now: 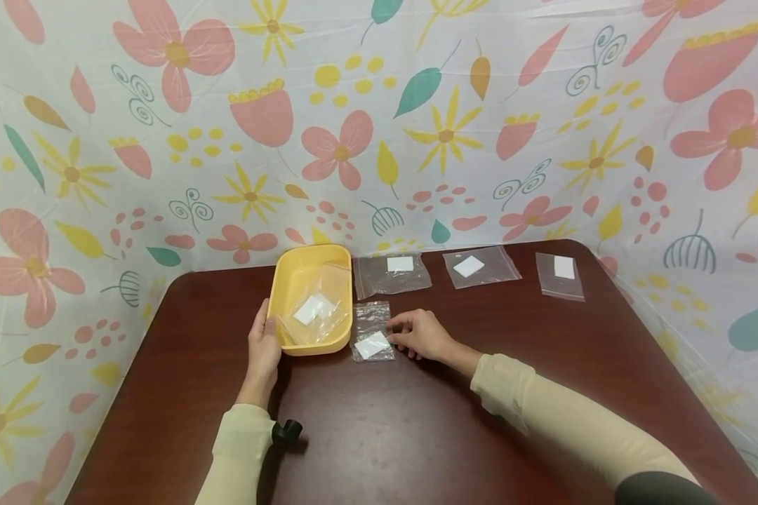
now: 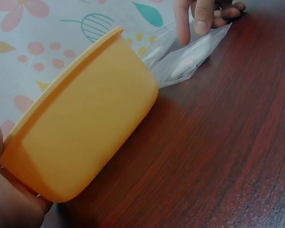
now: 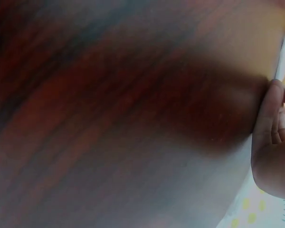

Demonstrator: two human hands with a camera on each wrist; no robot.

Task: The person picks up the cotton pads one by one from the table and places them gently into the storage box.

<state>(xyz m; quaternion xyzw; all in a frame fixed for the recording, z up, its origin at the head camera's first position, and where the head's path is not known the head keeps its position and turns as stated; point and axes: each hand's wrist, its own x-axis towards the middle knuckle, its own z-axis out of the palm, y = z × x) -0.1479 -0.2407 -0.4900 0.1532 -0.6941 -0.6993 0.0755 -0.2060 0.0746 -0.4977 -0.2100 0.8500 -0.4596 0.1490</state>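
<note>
My left hand (image 1: 264, 345) grips the left side of a yellow plastic tray (image 1: 280, 280), thumb at the rim. Inside the tray lie clear plastic bags with white cards (image 1: 314, 308). Just right of the tray, a small clear zip bag (image 1: 371, 317) with a white card (image 1: 373, 345) lies on the table. My right hand (image 1: 422, 335) is at this bag's right edge, its thumb and index fingertips apart. In the left wrist view, the right hand's fingers (image 2: 183, 28) point down over the bag. The right wrist view shows its fingertips right beside the white card (image 3: 284, 54).
Three more clear zip bags with white cards lie along the back of the dark red table (image 1: 379, 435): one behind the small bag (image 1: 373, 277), one in the middle (image 1: 494, 270), one at far right (image 1: 559, 286). A flower-print curtain (image 1: 442, 189) hangs around the table.
</note>
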